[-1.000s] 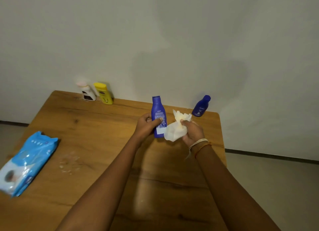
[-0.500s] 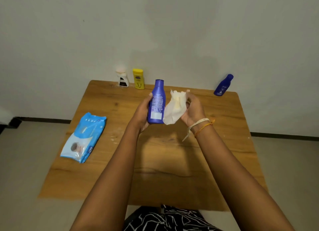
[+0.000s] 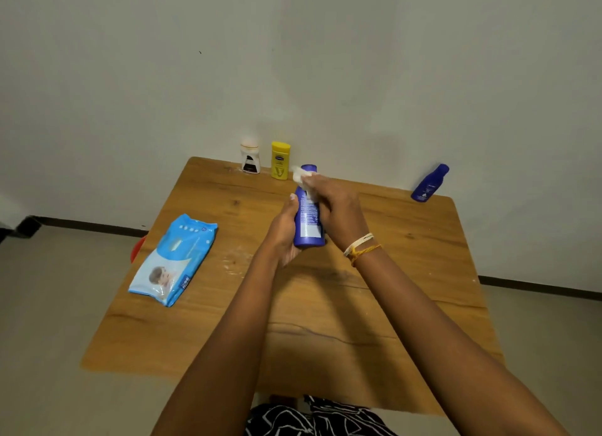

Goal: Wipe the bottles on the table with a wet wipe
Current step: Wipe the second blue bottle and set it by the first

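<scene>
My left hand [image 3: 284,230] grips a tall blue bottle [image 3: 308,220] from its left side and holds it upright above the wooden table [image 3: 325,305]. My right hand [image 3: 335,207] presses a white wet wipe [image 3: 301,176] against the bottle's upper part near the cap; most of the wipe is hidden under my fingers. At the table's far edge stand a small white bottle [image 3: 250,158] and a yellow bottle [image 3: 280,160]. A smaller blue bottle [image 3: 429,184] leans at the far right corner.
A blue pack of wet wipes [image 3: 174,259] lies on the table's left side. A wet smear [image 3: 236,259] marks the wood beside it. A white wall rises directly behind the table. Something red [image 3: 136,248] shows under the left edge.
My right hand has moved left with the wipe, from beside the bottle onto its upper part. The view has shifted, so the table appears lower and farther.
</scene>
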The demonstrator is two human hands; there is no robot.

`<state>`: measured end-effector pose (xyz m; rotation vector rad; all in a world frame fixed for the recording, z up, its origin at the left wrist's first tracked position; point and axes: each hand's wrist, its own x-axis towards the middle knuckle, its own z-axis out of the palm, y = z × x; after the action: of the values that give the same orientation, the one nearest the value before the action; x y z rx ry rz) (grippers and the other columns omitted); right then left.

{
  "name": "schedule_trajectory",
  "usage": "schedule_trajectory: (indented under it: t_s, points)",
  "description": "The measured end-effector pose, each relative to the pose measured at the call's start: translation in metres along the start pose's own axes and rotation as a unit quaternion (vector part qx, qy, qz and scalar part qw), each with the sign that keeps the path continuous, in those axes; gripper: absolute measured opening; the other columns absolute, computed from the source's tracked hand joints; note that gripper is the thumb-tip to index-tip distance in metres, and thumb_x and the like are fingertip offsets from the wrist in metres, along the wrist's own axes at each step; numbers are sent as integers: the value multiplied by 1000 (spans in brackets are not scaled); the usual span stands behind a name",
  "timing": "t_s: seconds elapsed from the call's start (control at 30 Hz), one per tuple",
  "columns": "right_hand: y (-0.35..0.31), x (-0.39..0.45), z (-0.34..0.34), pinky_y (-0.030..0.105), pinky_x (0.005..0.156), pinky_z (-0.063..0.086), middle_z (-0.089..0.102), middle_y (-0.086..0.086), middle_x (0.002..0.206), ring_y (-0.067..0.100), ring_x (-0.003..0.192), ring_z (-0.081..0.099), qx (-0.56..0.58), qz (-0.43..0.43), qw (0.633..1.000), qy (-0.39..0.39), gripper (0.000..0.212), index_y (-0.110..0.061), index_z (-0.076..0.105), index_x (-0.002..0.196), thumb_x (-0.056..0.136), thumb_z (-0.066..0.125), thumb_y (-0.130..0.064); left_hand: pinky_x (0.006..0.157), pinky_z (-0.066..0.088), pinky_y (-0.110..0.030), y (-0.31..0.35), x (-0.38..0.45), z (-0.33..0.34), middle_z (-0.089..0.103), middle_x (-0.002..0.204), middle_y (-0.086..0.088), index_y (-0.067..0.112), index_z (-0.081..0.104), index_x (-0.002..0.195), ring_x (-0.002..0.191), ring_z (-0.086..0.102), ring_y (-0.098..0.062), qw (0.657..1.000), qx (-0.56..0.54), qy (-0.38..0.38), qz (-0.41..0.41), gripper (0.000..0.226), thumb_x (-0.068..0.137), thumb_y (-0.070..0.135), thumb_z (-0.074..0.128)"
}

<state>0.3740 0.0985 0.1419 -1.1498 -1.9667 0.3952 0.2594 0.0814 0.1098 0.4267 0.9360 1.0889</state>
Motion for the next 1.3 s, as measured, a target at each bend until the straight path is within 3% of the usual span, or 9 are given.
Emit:
schedule_trajectory:
  t_s: [0.17, 0.37, 0.47, 0.57, 0.73, 0.9, 1.03, 1.2, 1.3]
  points:
    - [-5, -43, 9, 26, 112, 33, 61, 12, 127, 21, 126, 51, -29, -40, 998, -30, 42, -5, 64, 119, 81, 55, 9, 68, 58, -31, 3, -2, 0, 68, 92, -12, 5, 54, 121, 79, 68, -21, 998, -64, 2, -29, 44, 100, 38, 35]
    - [-6, -87, -3, 28, 105, 43, 65, 12, 120, 18, 122, 55, -26, -138, 988, -69, 33, -2, 70, 108, 84, 48, 6, 64, 58, -32, 10, 1, 2, 62, 93, -18, 3, 49, 126, 79, 64, -27, 997, -57, -4, -48, 50, 98, 43, 36]
    - [-6, -68, -15, 30, 102, 46, 67, 13, 116, 18, 119, 57, -9, -72, 997, 32, 37, -1, 70, 106, 78, 51, 14, 70, 56, -37, 9, 0, 8, 64, 94, -16, 5, 52, 123, 78, 65, -25, 996, -64, -28, -53, 47, 99, 42, 34]
    - [-7, -17, -27, 28, 100, 47, 67, 15, 117, 23, 116, 60, -7, -11, 995, 101, 32, 0, 68, 110, 84, 50, 3, 80, 51, -43, 7, 3, 11, 68, 97, -14, 9, 51, 128, 84, 65, -26, 996, -63, -48, -36, 46, 100, 41, 33]
    - [-2, 7, -18, 28, 103, 45, 64, 12, 123, 18, 118, 57, -17, 20, 999, 24, 35, -3, 68, 112, 85, 48, -12, 86, 49, -43, 9, 4, 16, 72, 95, -12, 11, 55, 121, 86, 66, -25, 993, -97, -59, -28, 43, 100, 42, 33]
    - [-1, -47, -4, 28, 109, 39, 60, 9, 129, 14, 128, 49, -22, -23, 999, 15, 46, -6, 64, 120, 80, 51, 14, 67, 59, -33, 15, 10, 10, 69, 90, -14, 5, 53, 123, 76, 70, -22, 993, -115, -30, -26, 50, 99, 45, 34]
    - [1, -77, -6, 31, 105, 44, 64, 9, 123, 16, 124, 53, -35, -80, 996, -20, 32, -5, 68, 114, 88, 50, 0, 64, 57, -30, 14, 14, 6, 63, 93, -17, 2, 45, 131, 72, 65, -22, 996, -88, -7, -8, 57, 98, 46, 35]
    - [-4, -24, -21, 27, 98, 49, 67, 13, 116, 19, 114, 61, -7, -24, 996, 86, 26, -1, 69, 110, 86, 59, -2, 73, 57, -37, 12, 17, 6, 66, 103, -15, 6, 51, 128, 87, 65, -25, 996, -91, -20, -1, 50, 98, 44, 36]
    - [-6, 23, -23, 28, 95, 51, 68, 13, 115, 22, 110, 63, -21, 1, 997, 79, 26, -3, 69, 110, 84, 63, -1, 68, 55, -33, 11, 16, 11, 69, 97, -10, 11, 57, 121, 81, 66, -22, 998, -61, -26, 22, 51, 93, 52, 42]
